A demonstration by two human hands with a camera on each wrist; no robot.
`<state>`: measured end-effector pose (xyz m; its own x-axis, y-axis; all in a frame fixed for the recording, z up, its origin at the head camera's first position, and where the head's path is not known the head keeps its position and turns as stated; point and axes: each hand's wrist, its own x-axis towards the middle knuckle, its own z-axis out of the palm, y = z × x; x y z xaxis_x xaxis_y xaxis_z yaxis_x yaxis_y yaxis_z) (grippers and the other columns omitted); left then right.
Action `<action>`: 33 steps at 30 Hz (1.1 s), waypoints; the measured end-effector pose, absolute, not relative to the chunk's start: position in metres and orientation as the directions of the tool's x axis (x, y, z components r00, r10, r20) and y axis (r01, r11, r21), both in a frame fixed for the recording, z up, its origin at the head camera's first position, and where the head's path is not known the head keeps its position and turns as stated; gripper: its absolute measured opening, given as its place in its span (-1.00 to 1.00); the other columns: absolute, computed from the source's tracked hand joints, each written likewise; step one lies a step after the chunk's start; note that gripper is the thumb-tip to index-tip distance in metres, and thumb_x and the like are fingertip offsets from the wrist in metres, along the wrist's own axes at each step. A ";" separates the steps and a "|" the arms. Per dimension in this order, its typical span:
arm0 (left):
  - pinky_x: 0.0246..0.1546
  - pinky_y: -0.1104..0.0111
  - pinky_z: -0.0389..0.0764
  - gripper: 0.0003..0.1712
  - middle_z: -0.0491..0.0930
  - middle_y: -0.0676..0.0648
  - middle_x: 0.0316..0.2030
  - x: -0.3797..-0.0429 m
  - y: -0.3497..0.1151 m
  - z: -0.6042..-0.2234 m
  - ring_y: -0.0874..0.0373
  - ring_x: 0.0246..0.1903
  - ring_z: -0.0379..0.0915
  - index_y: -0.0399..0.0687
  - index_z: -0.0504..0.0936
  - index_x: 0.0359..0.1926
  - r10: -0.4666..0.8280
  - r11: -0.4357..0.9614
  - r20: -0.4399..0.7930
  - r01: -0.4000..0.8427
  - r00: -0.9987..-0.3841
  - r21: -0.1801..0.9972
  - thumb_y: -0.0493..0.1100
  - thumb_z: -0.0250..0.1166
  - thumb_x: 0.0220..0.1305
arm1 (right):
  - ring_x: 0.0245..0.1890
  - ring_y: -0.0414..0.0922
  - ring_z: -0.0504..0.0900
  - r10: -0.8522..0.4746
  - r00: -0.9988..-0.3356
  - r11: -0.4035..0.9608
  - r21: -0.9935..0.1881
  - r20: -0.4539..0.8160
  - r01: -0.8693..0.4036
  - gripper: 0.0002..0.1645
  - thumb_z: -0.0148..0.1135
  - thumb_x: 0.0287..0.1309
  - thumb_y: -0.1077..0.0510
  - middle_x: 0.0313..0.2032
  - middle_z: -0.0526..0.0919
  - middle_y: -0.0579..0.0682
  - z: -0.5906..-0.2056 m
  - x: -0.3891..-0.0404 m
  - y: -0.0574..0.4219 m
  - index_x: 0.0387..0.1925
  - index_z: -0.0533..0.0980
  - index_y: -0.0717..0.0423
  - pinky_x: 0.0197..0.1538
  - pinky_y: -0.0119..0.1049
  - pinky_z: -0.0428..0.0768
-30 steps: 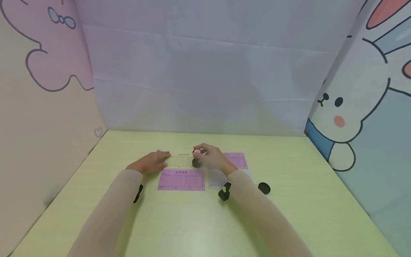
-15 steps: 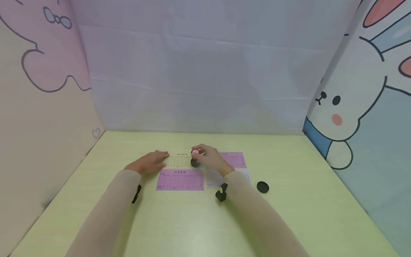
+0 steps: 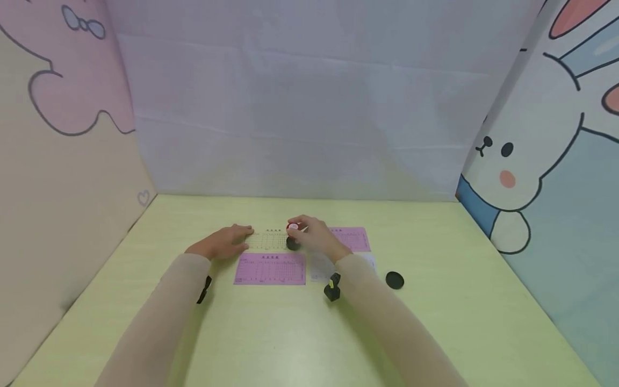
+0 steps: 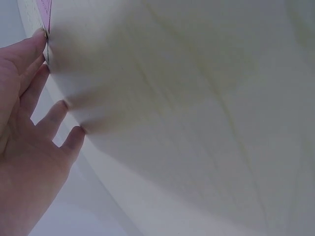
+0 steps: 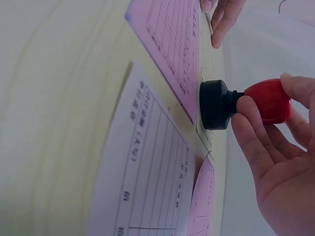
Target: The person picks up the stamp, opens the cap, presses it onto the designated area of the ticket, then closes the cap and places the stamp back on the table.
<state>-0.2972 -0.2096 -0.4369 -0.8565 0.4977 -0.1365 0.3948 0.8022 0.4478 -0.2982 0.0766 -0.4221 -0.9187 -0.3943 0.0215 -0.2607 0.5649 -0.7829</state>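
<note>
A stamp with a round black base and red handle (image 5: 268,101) stands upright on the right part of a pale yellow printed form (image 3: 268,241). My right hand (image 3: 319,238) grips the red handle between thumb and fingers. In the right wrist view, the black base (image 5: 212,105) meets the paper, so its underside is hidden. My left hand (image 3: 222,243) rests at the left edge of the yellow form, fingers spread and fingertips down, as the left wrist view shows as well. A pink form (image 3: 270,269) lies just in front of the yellow one.
A white form (image 3: 320,267) lies partly under my right forearm, with another pink form (image 3: 355,239) behind it. To the right, a round black disc (image 3: 394,280) lies on the table. A pale wall (image 3: 309,118) closes the back, and printed side walls stand left and right.
The head view shifts slightly. Both hands keep their places on the yellow form, and the stamp stays at the same spot in my right hand.
</note>
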 end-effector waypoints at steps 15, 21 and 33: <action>0.44 -0.16 -0.14 -0.39 0.12 -0.30 0.48 -0.297 -0.209 -0.437 -0.40 0.46 -0.19 -0.30 0.23 0.47 0.493 0.800 -0.135 0.386 -0.859 0.460 -0.18 0.10 0.52 | -0.14 -0.17 0.65 -0.400 -0.915 0.555 -0.780 0.053 -0.288 -0.48 0.21 0.41 -0.03 -0.11 0.62 -0.06 -0.426 -0.299 0.077 0.28 0.48 0.11 -0.07 -0.23 0.59; 0.43 -0.18 -0.14 -0.39 0.12 -0.32 0.48 -0.295 -0.208 -0.435 -0.41 0.46 -0.19 -0.32 0.23 0.47 0.492 0.795 -0.132 0.382 -0.861 0.471 -0.19 0.10 0.51 | -0.17 -0.19 0.66 -0.403 -0.914 0.558 -0.778 0.052 -0.290 -0.47 0.20 0.41 -0.04 -0.12 0.63 -0.07 -0.427 -0.301 0.077 0.29 0.48 0.10 -0.09 -0.24 0.59; 0.44 -0.15 -0.11 -0.38 0.13 -0.30 0.47 -0.298 -0.210 -0.439 -0.37 0.47 -0.15 -0.31 0.24 0.47 0.494 0.802 -0.130 0.392 -0.860 0.451 -0.17 0.11 0.51 | -0.21 -0.20 0.69 -0.397 -0.917 0.568 -0.777 0.032 -0.273 -0.48 0.20 0.42 -0.04 -0.11 0.63 -0.06 -0.422 -0.300 0.077 0.30 0.48 0.07 -0.22 -0.29 0.56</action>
